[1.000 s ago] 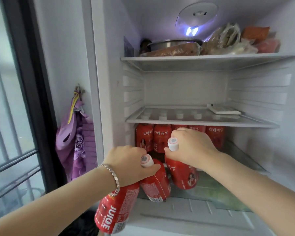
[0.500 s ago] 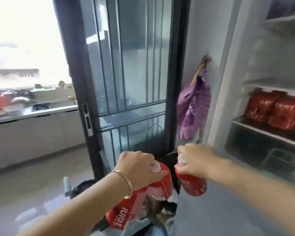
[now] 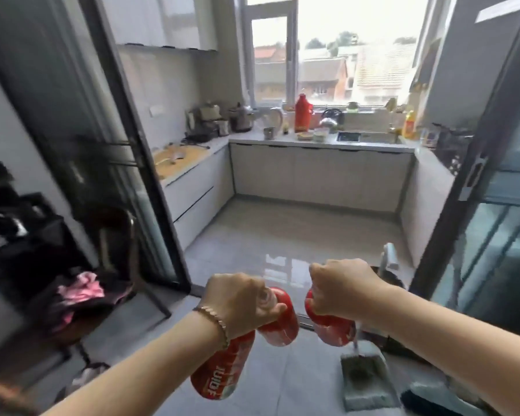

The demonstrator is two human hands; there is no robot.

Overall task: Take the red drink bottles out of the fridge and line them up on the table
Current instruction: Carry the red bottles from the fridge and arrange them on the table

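Dustpan (image 3: 364,376) on floor below bottle-laden hands (image 3: 237,301), doorway ahead.

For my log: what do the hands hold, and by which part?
Left hand: two red bottles, by their tops. Right hand: one red bottle, by its top.

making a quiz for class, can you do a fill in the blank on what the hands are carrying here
1. The left hand holds ___ red bottles.
2. The right hand holds ___ red bottle.
3. A bracelet sits on the ___ wrist.
4. The lower left bottle reads ___.

Missing: two; one; left; JUICE
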